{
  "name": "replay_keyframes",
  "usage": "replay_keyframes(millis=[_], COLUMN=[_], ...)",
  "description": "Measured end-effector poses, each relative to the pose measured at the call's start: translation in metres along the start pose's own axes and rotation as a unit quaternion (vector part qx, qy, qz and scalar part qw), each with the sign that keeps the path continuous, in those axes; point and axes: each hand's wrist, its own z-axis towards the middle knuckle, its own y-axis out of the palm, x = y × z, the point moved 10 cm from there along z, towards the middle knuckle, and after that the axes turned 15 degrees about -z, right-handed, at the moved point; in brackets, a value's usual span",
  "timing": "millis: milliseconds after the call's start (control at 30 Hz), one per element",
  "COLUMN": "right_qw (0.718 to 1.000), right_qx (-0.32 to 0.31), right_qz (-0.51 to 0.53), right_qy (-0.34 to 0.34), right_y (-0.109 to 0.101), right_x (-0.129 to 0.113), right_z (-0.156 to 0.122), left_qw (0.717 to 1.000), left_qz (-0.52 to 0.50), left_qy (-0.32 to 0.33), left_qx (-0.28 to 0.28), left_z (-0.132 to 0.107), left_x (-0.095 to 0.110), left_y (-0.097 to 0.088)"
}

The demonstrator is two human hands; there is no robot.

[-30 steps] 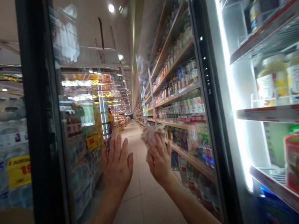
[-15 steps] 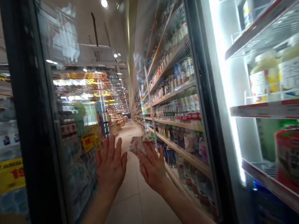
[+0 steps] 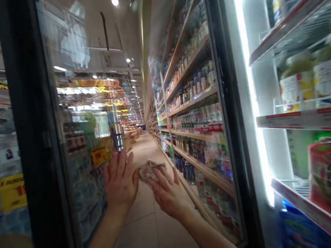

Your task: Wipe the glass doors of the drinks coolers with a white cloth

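Note:
In front of me stands a glass door with a black frame [image 3: 227, 105]. My left hand [image 3: 120, 181] rests flat against the glass, fingers stretched upward, holding nothing. A crumpled, light-coloured cloth [image 3: 149, 169] lies under the fingers of my right hand [image 3: 170, 194], which presses it to the pane. The two hands are close together, the cloth's left edge near my left thumb. Part of the cloth is hidden beneath the right fingers.
To the right, lit cooler shelves [image 3: 299, 120] hold juice bottles [image 3: 295, 84] and a red package [image 3: 325, 173]. Bottled drinks with a yellow price sign [image 3: 12, 193] stand on the left. Through the glass appear a tiled aisle [image 3: 140, 226] and long shelves of bottles.
My right hand has slid the cloth slightly left and down across the glass. My left hand stays nearly in place. The view has shifted a little.

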Motion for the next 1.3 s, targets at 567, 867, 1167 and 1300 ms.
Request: replay_keyframes(millis=[567, 867, 1167, 1300], right_qw=[0.993, 1.0, 0.973, 0.999], right_qx=[0.013, -0.01, 0.021, -0.024], right_qz=[-0.062, 0.009, -0.095, 0.026], right_qy=[0.099, -0.009, 0.209, -0.027], right_y=[-0.005, -0.004, -0.008, -0.005], right_x=[0.057, -0.006, 0.082, -0.013], right_z=[-0.035, -0.034, -0.045, -0.042], left_qw=[1.0, 1.0, 1.0, 1.0], left_qz=[0.006, 0.001, 0.008, -0.002], left_qy=[0.002, 0.005, -0.001, -0.009], left_qx=[0.0, 0.001, -0.004, -0.017], left_z=[-0.002, -0.003, -0.002, -0.003], left_x=[0.001, 0.001, 0.0, -0.001], left_y=[-0.004, -0.004, -0.004, -0.003])
